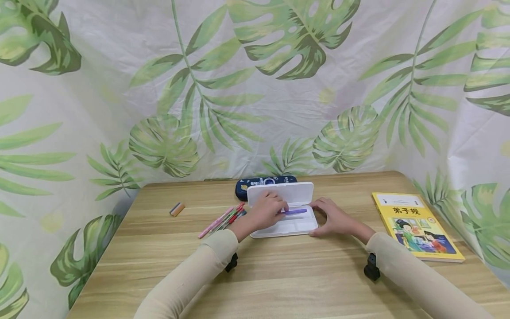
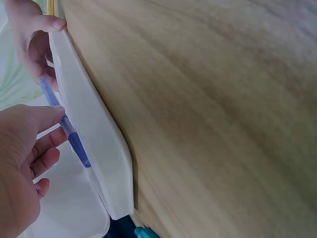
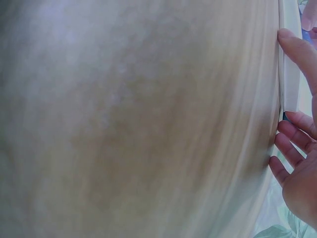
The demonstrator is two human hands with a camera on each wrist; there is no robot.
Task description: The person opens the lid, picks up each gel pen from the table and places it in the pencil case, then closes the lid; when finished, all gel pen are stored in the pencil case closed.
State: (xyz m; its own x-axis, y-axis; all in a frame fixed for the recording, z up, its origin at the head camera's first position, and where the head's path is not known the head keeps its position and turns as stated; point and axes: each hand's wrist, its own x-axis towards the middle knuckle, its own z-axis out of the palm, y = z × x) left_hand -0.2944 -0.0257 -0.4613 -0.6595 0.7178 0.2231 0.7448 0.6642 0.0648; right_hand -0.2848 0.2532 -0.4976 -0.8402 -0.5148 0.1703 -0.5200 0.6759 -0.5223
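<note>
A white pencil box (image 1: 307, 227) lies on the table with its lid (image 1: 300, 193) raised at the back. Over its tray my left hand (image 1: 268, 212) pinches a purple pen (image 1: 295, 212) between thumb and fingers. In the left wrist view the pen (image 2: 77, 141) slants across the box, its ends sticking out on both sides of the grip. My right hand (image 1: 335, 218) holds the right end of the box, thumb at the near corner and fingers towards the far one. The right wrist view shows its thumb (image 3: 297, 49) touching the box's edge.
Left of the box lie several coloured pens (image 1: 217, 222). A dark blue pencil case (image 1: 242, 189) stands behind the lid. Farther left is a small orange-and-blue eraser-like block (image 1: 177, 209). A yellow book (image 1: 416, 226) lies at the right, and a leaf-patterned curtain (image 1: 287, 110) hangs behind.
</note>
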